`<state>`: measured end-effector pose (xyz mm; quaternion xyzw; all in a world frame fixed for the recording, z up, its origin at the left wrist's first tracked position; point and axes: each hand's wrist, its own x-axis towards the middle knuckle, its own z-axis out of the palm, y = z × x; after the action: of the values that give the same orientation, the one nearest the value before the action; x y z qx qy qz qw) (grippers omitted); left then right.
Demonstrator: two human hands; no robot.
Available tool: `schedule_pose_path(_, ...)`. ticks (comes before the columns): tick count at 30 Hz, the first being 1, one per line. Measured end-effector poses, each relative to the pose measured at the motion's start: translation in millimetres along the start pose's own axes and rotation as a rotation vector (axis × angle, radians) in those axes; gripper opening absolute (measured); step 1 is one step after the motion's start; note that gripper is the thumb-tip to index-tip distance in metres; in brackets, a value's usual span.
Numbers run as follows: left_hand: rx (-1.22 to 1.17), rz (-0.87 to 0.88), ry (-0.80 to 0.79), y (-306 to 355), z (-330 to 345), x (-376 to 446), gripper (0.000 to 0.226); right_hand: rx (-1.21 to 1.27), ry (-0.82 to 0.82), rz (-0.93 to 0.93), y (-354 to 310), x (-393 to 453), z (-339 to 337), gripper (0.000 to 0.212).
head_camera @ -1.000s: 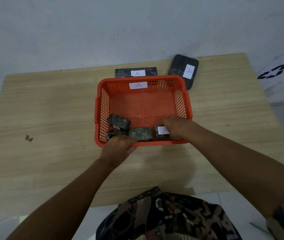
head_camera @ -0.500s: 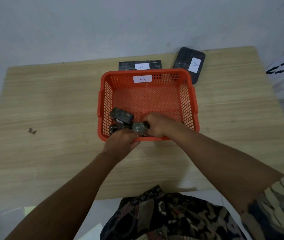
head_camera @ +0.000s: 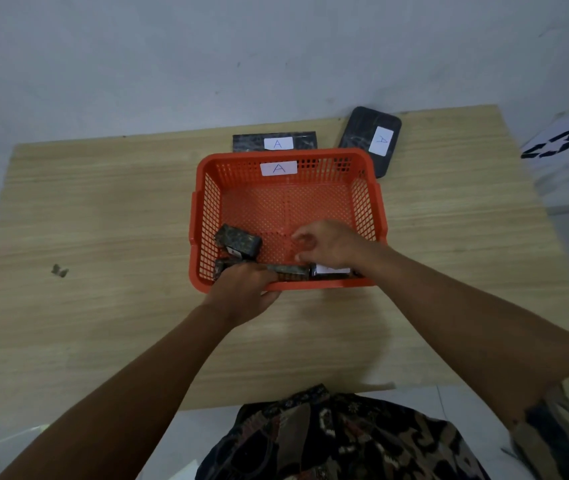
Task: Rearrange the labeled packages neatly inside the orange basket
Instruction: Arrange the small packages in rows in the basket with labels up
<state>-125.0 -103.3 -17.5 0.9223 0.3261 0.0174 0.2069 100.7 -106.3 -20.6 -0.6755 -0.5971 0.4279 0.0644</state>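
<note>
The orange basket (head_camera: pixel 207 209) stands on the wooden table, with a white "A" label on its far wall. Several small dark patterned packages lie inside along its near wall: one tilted at the left (head_camera: pixel 238 240), a flat one in the middle (head_camera: pixel 290 269), and one with a white label at the right (head_camera: pixel 331 270). My left hand (head_camera: pixel 241 292) rests over the basket's near rim, fingers on a package at the near left corner. My right hand (head_camera: pixel 331 244) hovers inside the basket above the labeled package, fingers loosely spread and empty.
Two dark flat packages with "A" labels lie on the table behind the basket: a rectangular one (head_camera: pixel 297 142) at the back and a rounded one (head_camera: pixel 359 133) at the back right. A small dark scrap (head_camera: pixel 59 270) lies on the table at the left.
My right hand has let go of the middle package and lifted slightly to the right. The labeled package is again visible at the near right. My left hand has stayed at the near rim.
</note>
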Motion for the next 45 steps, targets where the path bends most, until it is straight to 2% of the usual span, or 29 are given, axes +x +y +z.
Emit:
schedule_pose_path(1,0.004,-0.013,0.001,0,1,0,0.029,-0.029,-0.046,0.005,-2,1,4,0.041)
schedule_pose_path(4,0.013,-0.035,0.009,2,2,-2,0.028,-0.049,-0.132,-0.054,-9,3,12,0.026)
schedule_pose_path(9,-0.009,-0.092,0.019,3,1,-3,0.027,-0.077,-0.246,-0.058,-12,1,7,0.028)
schedule_pose_path(13,-0.03,-0.061,0.026,6,0,-3,0.031,-0.165,-0.12,-0.12,-7,4,9,0.015)
schedule_pose_path(16,-0.017,-0.086,-0.029,7,1,0,0.026,0.008,-0.003,-0.092,-2,1,2,0.018)
schedule_pose_path(18,-0.01,-0.101,-0.052,7,2,2,0.025,0.115,0.137,-0.067,5,-2,-8,0.02)
schedule_pose_path(20,-0.011,-0.099,-0.042,7,4,1,0.023,0.069,0.266,-0.055,12,-6,-19,0.022)
schedule_pose_path(22,-0.018,-0.098,-0.032,7,5,1,0.022,-0.085,0.33,-0.03,19,-11,-25,0.024)
schedule_pose_path(26,-0.032,-0.095,-0.024,7,5,0,0.021,-0.386,0.271,0.053,20,-17,-23,0.027)
schedule_pose_path(34,-0.029,-0.105,-0.027,5,6,-1,0.025,-0.325,0.239,0.07,22,-9,-21,0.027)
schedule_pose_path(38,-0.023,-0.096,-0.012,4,7,-1,0.023,-0.226,0.209,0.031,21,-2,-23,0.053)
schedule_pose_path(42,-0.02,-0.107,-0.029,3,8,0,0.024,-0.37,0.18,0.083,20,0,-24,0.032)
schedule_pose_path(45,-0.01,-0.103,-0.021,2,8,0,0.025,-0.444,0.175,0.139,17,-3,-28,0.026)
